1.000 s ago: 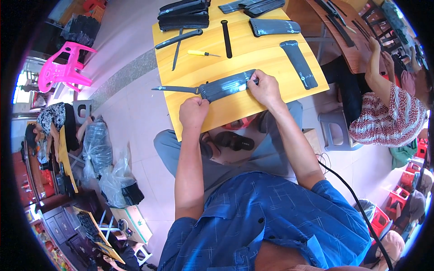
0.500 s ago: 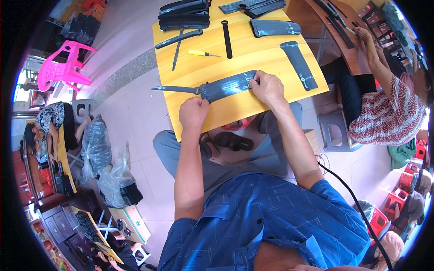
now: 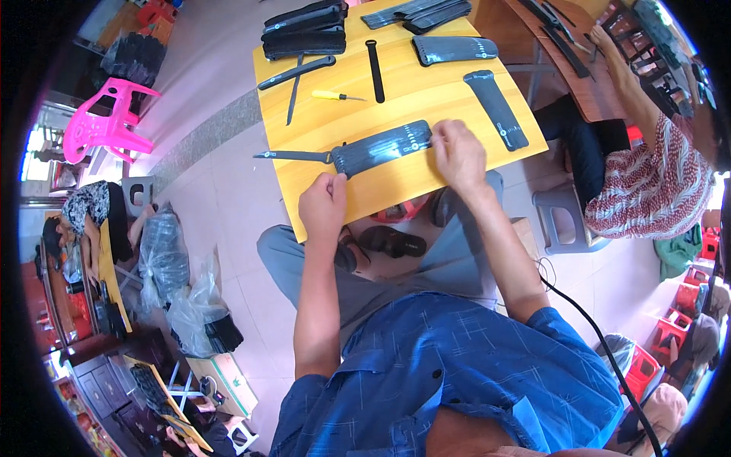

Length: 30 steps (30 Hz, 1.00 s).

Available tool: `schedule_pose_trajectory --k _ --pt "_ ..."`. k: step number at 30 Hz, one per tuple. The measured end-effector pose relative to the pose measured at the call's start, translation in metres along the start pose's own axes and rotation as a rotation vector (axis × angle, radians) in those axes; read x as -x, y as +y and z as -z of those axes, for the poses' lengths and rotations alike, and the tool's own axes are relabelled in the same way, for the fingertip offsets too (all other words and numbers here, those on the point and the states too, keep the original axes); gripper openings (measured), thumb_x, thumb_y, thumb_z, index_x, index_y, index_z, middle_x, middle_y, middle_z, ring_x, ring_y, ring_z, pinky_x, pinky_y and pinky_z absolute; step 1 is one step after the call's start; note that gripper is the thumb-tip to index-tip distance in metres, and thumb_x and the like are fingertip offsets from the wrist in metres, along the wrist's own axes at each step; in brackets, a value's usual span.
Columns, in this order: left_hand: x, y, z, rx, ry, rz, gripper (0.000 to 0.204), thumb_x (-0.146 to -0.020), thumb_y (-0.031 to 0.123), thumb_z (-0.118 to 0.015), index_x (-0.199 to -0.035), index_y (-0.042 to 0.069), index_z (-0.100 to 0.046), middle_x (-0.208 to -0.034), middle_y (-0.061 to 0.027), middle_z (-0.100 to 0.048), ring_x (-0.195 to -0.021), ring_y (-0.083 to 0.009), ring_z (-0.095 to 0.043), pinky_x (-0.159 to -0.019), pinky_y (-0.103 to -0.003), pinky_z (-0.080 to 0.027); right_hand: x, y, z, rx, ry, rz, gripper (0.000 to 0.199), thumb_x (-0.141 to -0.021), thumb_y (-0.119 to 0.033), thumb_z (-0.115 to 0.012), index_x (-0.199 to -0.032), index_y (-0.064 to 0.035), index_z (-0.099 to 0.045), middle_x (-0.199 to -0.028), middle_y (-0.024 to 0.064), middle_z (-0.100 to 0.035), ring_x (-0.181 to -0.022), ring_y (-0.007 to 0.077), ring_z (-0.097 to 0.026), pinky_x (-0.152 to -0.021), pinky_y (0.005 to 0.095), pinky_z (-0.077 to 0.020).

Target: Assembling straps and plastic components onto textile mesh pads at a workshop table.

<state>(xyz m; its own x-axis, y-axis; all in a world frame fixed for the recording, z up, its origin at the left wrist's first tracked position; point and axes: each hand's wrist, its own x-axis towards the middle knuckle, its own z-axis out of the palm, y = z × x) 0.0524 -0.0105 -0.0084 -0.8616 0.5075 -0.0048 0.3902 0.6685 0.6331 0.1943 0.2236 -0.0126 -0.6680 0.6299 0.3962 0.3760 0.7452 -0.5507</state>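
Note:
A flat bundle of black straps (image 3: 384, 148) lies slantwise on the yellow tabletop (image 3: 388, 194) in front of me. From its left end one strap (image 3: 293, 156) sticks out past the table's edge, with a loop where it meets the bundle. My left hand (image 3: 323, 206) is closed, its fingertips at the bundle's lower left corner; what they grip is hidden. Beside the bundle's right end is my right hand (image 3: 461, 156), fingers curled and slightly blurred, and whatever lies inside them does not show.
A yellow-handled screwdriver (image 3: 335, 95), a single strap (image 3: 375, 72) and crossed straps (image 3: 295, 76) lie beyond the bundle. More bundles sit at the back, one (image 3: 496, 110) on the right. A person (image 3: 647, 183) works at a brown table (image 3: 575, 84). A pink stool (image 3: 110, 122) stands left.
My right hand has moved slightly right and down, off the bundle's right end. My left hand stays near the lower left corner. The whole view has shifted a little.

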Motion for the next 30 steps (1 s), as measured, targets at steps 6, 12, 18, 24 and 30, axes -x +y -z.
schedule_pose_trajectory --k 6,12,18,24,30 --pt "0.043 0.022 -0.033 -0.286 0.043 -0.572 0.056 -0.094 0.024 -0.061 -0.143 0.0 -0.05 -0.151 -0.0194 -0.049 -0.14 -0.0382 -0.045 -0.116 -0.05 -0.035 0.041 -0.03 -0.016 0.11 -0.322 0.368 0.055 -0.097 -0.032 -0.062 -0.145 -0.0067 -0.052 -0.158 0.0154 -0.042 -0.148 0.0354 -0.036 -0.12 0.0573 -0.0294" --pt "0.03 0.023 -0.06 -0.248 -0.153 -0.594 0.076 -0.095 0.034 -0.063 -0.155 -0.002 -0.034 -0.164 -0.0188 -0.029 -0.154 -0.0365 -0.024 -0.123 -0.054 -0.022 0.047 -0.02 -0.021 0.242 -0.486 0.301 0.067 -0.102 -0.046 -0.052 -0.158 -0.0123 -0.038 -0.167 0.012 -0.027 -0.156 0.032 -0.022 -0.124 0.0586 -0.0177" --pt "0.03 0.005 -0.039 -0.298 -0.175 -0.443 0.088 -0.094 0.048 -0.063 -0.158 -0.001 -0.029 -0.167 -0.0182 -0.026 -0.156 -0.0341 -0.02 -0.125 -0.053 -0.017 0.051 -0.019 -0.02 0.302 -0.451 0.217 0.075 -0.101 -0.058 -0.048 -0.16 -0.0141 -0.035 -0.168 0.0119 -0.025 -0.156 0.0317 -0.021 -0.124 0.0589 -0.0188" --pt "0.034 -0.023 -0.018 -0.337 -0.107 -0.335 0.086 -0.096 0.05 -0.061 -0.158 -0.001 -0.029 -0.167 -0.0183 -0.025 -0.156 -0.0342 -0.02 -0.124 -0.056 -0.016 0.052 -0.01 -0.02 0.336 -0.373 0.143 0.085 -0.098 -0.065 -0.047 -0.159 -0.0067 -0.033 -0.168 0.0146 -0.024 -0.156 0.0337 -0.022 -0.123 0.059 -0.0206" --pt "0.039 -0.03 -0.017 -0.329 -0.058 -0.298 0.085 -0.096 0.048 -0.06 -0.158 -0.001 -0.028 -0.167 -0.0178 -0.025 -0.155 -0.0397 -0.019 -0.123 -0.06 -0.018 0.05 -0.029 -0.022 0.416 -0.388 0.105 0.086 -0.098 -0.063 -0.05 -0.158 -0.0039 -0.034 -0.169 0.0161 -0.023 -0.156 0.0337 -0.021 -0.123 0.0602 -0.0174"
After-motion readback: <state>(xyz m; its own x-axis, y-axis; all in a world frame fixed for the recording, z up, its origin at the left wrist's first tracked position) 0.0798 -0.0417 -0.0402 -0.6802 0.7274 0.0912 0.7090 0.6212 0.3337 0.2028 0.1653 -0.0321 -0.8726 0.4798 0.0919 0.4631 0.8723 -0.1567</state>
